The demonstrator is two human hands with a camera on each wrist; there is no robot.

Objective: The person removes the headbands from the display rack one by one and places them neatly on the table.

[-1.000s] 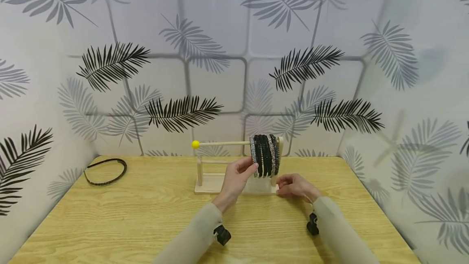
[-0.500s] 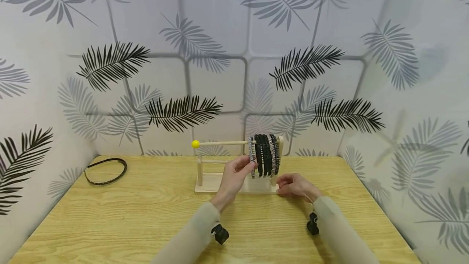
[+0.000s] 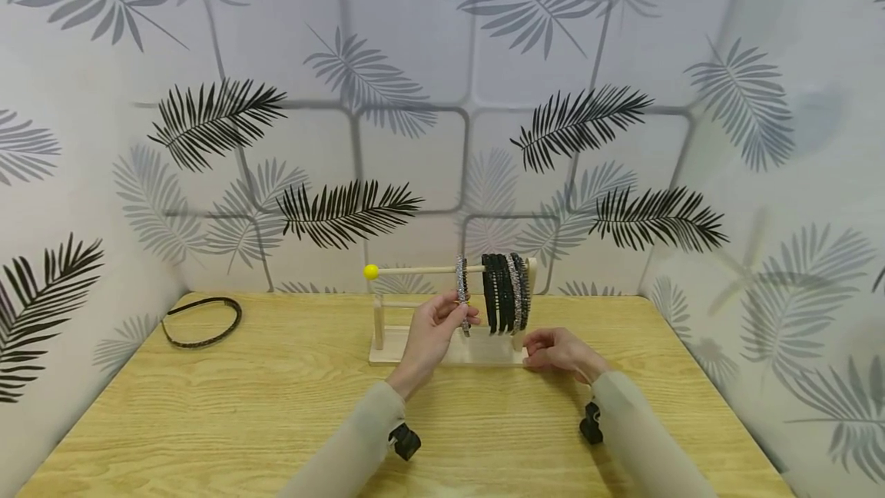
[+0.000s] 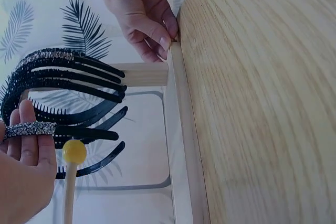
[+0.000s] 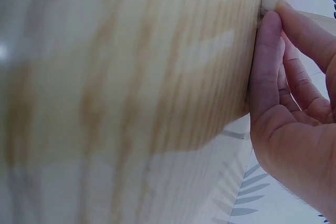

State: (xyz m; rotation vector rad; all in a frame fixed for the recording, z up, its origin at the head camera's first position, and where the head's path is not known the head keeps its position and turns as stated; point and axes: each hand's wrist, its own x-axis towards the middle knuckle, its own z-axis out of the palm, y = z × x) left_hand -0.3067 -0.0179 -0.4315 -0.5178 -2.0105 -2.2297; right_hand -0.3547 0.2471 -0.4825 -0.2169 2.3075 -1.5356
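My left hand (image 3: pixel 430 333) pinches a silver glittery headband (image 3: pixel 461 275) near its lower part, thumb in front. In the left wrist view the fingers lie behind that headband (image 4: pixel 34 128). The band still loops over the top rod of a wooden headband stand (image 3: pixel 487 356), apart from the others. Several black and sparkly headbands (image 3: pixel 499 294) hang packed together at the rod's right end. At the stand's base, right corner, my right hand (image 3: pixel 561 352) grips the wood between thumb and fingers, as the right wrist view shows with the hand (image 5: pixel 294 85) at the edge.
A yellow ball (image 3: pixel 371 272) caps the rod's left end. One dark braided headband (image 3: pixel 193 346) lies on the wood-grain table (image 3: pixel 228 413) at the back left. A leaf-patterned wall covering (image 3: pixel 415 152) rises close behind the stand and along both sides.
My left hand has drawn the silver headband leftward along the rod, opening a gap from the rest of the headbands. My right hand has stayed on the base.
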